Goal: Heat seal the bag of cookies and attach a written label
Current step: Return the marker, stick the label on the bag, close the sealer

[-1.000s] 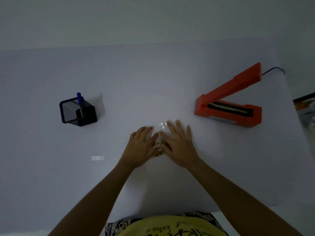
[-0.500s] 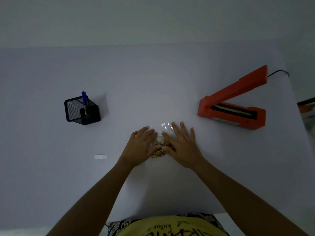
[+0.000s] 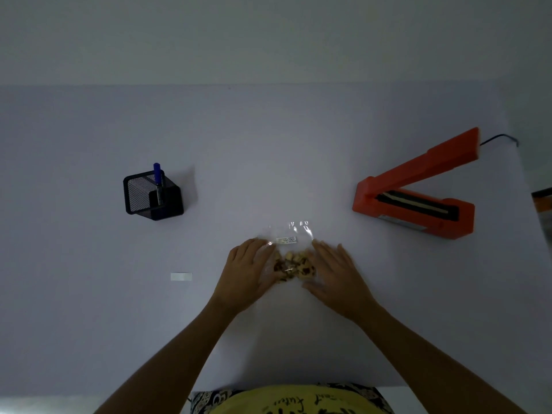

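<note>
Clear plastic now shows between your hands: they have parted, uncovering the bag (image 3: 294,258) at the table's middle. Left hand (image 3: 249,271) and right hand (image 3: 336,271) lie flat-fingered along its sides, flattening it; sealer (image 3: 418,186) untouched.

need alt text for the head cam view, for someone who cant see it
Two hands, left and right, rest flat on either side of a clear bag of cookies on a white table. An open orange heat sealer sits to the right; to the left are a black mesh holder with a blue pen and a blank label.
</note>
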`<state>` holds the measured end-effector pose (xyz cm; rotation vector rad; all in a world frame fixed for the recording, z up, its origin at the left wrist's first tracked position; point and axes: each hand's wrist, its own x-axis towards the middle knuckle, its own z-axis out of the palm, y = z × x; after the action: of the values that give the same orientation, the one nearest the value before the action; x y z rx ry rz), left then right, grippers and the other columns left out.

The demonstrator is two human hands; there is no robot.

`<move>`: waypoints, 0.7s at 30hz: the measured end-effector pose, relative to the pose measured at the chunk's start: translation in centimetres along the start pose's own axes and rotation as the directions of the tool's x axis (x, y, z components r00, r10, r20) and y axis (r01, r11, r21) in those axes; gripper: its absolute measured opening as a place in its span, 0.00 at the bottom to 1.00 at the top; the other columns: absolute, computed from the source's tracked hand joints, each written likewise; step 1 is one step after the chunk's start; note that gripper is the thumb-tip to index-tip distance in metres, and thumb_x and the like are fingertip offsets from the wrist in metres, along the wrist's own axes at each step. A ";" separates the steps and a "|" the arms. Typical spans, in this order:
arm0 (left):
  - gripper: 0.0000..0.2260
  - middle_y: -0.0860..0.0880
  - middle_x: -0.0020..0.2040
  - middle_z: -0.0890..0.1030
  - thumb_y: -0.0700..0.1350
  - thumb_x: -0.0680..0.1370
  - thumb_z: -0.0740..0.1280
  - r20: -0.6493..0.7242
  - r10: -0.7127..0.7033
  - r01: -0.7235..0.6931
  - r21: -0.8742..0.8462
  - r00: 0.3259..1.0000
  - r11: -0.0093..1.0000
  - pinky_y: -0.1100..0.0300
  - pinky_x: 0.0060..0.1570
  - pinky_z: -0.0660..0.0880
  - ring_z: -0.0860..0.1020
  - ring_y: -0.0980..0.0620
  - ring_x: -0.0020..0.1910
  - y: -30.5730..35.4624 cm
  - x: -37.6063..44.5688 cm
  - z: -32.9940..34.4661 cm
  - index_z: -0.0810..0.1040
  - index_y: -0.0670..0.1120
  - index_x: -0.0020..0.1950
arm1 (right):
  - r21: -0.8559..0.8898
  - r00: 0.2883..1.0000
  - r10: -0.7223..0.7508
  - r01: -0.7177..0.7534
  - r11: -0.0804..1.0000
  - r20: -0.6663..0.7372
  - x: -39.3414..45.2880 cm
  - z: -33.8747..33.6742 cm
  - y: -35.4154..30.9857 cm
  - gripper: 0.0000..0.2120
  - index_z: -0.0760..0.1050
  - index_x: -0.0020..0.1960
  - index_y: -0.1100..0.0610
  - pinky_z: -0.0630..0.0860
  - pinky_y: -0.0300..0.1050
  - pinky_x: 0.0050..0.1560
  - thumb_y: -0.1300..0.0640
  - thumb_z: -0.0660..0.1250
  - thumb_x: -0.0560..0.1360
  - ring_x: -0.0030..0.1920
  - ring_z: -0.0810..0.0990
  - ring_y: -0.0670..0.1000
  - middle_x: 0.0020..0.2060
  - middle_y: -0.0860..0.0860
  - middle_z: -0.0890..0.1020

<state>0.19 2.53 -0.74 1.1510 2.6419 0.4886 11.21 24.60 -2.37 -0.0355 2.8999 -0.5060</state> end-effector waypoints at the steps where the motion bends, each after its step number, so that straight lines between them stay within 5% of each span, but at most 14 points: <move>1: 0.27 0.46 0.64 0.75 0.64 0.78 0.56 0.010 -0.015 0.016 -0.024 1.000 1.000 0.55 0.60 0.69 0.71 0.48 0.65 0.2 -0.6 0.2 0.72 0.46 0.67 | 0.010 1.000 0.016 -0.016 1.000 -0.014 -0.1 0.2 -0.1 0.31 0.66 0.71 0.57 0.57 0.58 0.71 0.37 0.53 0.78 0.70 0.69 0.58 0.71 0.59 0.69; 16: 0.25 0.49 0.63 0.76 0.62 0.77 0.57 -0.020 -0.117 0.116 -0.047 0.993 0.992 0.55 0.58 0.67 0.71 0.49 0.64 0.0 -1.0 1.2 0.72 0.48 0.68 | 0.073 0.996 0.028 -0.022 0.997 -0.082 0.9 0.3 -0.3 0.29 0.69 0.71 0.57 0.60 0.61 0.71 0.39 0.54 0.79 0.71 0.67 0.58 0.70 0.57 0.71; 21: 0.28 0.46 0.64 0.77 0.61 0.81 0.47 -0.034 -0.189 0.188 -0.022 0.981 0.982 0.53 0.58 0.69 0.74 0.46 0.62 -2.3 1.9 0.2 0.73 0.45 0.67 | 0.082 0.988 0.011 0.002 0.997 -0.157 6.1 -0.1 -0.3 0.27 0.71 0.69 0.57 0.63 0.63 0.69 0.41 0.57 0.78 0.70 0.69 0.59 0.69 0.57 0.73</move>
<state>-2.50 2.49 -1.91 0.8819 2.7355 0.5006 5.20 24.00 -3.31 0.0238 3.0279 -0.6543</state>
